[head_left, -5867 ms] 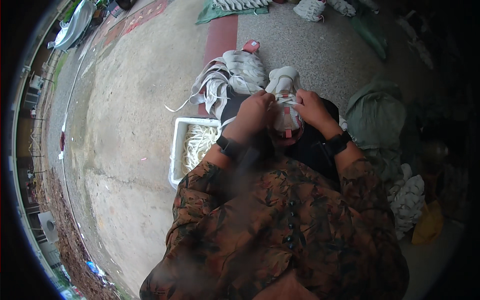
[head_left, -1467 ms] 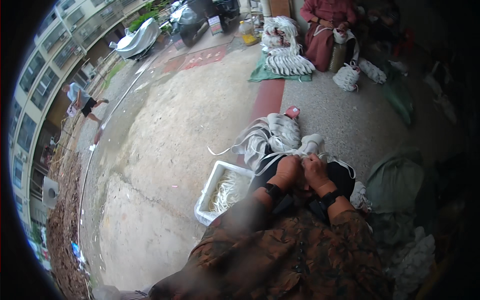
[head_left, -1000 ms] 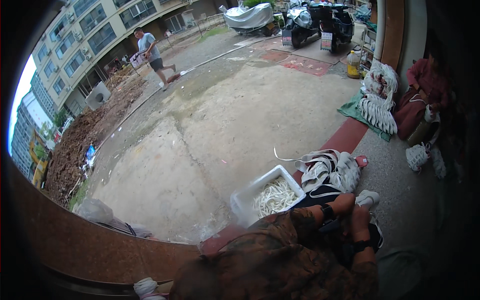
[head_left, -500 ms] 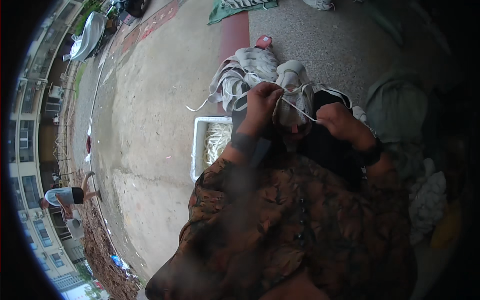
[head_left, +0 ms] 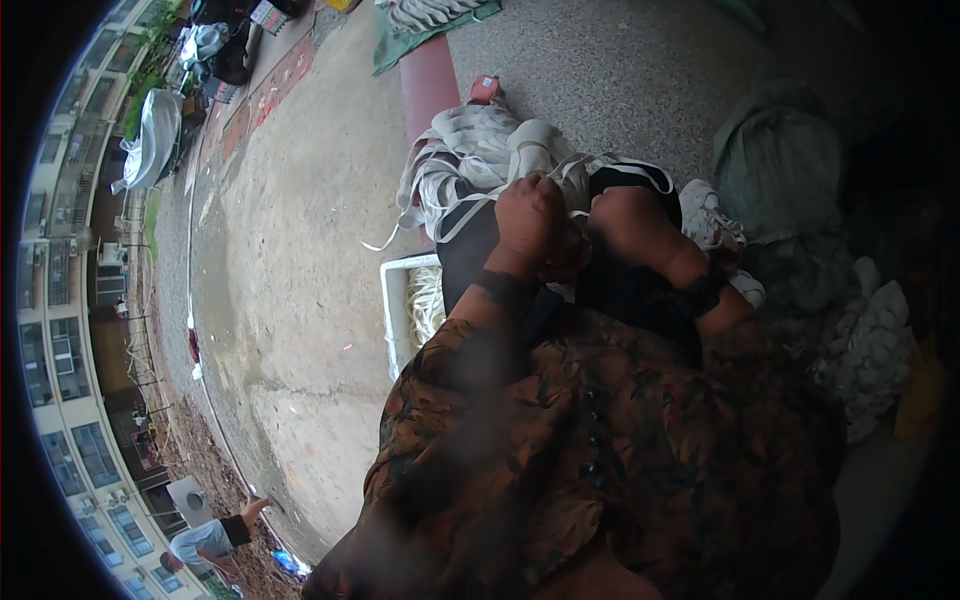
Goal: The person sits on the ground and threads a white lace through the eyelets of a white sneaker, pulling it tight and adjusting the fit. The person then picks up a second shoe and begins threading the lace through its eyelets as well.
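A white shoe upper [head_left: 535, 148] lies at my knees, its near part hidden behind my hands. My left hand [head_left: 530, 218] is closed over it, knuckles up, with a short bit of white shoelace [head_left: 578, 213] showing between the two hands. Close on the other side, my right hand [head_left: 636, 228] is also closed, curled toward the left one and slightly blurred. The fingertips of both hands are hidden. Just beyond and left of them is a heap of white shoe uppers [head_left: 470, 135] with loose straps or laces trailing from it.
A white foam box [head_left: 393, 320] of white laces stands left of my lap. White shoes [head_left: 710, 215] lie at right, before a greenish sack [head_left: 775, 165] and a pale netted bundle [head_left: 870, 340]. A red object [head_left: 486, 88] sits behind the heap. A person [head_left: 205, 545] walks far left.
My hands have come closer together, and the shoelace stretched between them is now mostly hidden. The view has shifted, and the walking person appears lower at left.
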### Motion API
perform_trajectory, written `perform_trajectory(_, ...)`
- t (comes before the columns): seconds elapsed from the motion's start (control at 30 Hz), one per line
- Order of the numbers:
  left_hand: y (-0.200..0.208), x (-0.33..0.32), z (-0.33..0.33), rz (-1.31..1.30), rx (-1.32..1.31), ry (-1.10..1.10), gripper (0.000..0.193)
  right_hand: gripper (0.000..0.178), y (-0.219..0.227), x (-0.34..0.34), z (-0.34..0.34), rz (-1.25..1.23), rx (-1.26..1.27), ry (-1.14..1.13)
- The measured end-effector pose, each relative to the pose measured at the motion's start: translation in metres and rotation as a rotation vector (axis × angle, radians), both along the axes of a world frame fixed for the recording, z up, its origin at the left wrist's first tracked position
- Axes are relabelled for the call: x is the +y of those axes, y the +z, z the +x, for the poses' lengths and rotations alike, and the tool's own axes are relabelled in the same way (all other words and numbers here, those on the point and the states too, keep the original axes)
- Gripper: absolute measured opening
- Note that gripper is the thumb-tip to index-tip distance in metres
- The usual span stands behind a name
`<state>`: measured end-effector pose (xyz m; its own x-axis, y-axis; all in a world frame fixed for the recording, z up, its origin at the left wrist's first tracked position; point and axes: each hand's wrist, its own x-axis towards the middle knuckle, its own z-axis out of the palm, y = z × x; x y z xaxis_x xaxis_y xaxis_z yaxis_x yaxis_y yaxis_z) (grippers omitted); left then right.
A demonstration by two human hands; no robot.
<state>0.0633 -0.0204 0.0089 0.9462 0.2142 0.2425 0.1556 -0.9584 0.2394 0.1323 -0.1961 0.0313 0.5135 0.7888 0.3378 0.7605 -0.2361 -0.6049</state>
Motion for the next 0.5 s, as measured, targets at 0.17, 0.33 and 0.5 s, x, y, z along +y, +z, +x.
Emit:
perform_trajectory(0.17, 0.050, 0.050, -0.039, 0.246, -0.050, -0.247, 0.004, 0.001, -0.005, -0.046, 0.030, -0.247, -0.345, -0.235)
perform_trajectory(0.33, 0.050, 0.209, -0.256, 0.375, 0.440, 0.613, 0.009, 0.010, -0.072, -0.283, 0.094, -0.637, -0.280, -0.753)
perform_trajectory(0.5, -0.007, 0.185, -0.283, 0.114, 0.571, 0.719, 0.010, 0.019, -0.118, -0.343, 0.089, -0.755, 0.029, -0.707)
